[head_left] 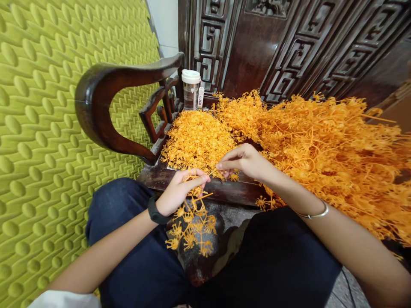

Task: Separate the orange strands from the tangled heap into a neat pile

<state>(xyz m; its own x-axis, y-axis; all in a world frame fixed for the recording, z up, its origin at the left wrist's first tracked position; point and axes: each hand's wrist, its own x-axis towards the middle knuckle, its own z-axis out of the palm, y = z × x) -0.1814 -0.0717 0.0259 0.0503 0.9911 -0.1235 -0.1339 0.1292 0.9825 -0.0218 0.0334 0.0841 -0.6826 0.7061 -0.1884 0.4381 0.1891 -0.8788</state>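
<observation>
Both hands' fingers pinch one orange plastic sprig (192, 226): left hand (180, 192), right hand (245, 162).

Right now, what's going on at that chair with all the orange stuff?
A seated person's left hand grips an orange plastic sprig that hangs over the lap. The right hand pinches at its top end. Heaps of orange sprigs cover the dark wooden chair seat; a lidded clear jar stands behind.
</observation>
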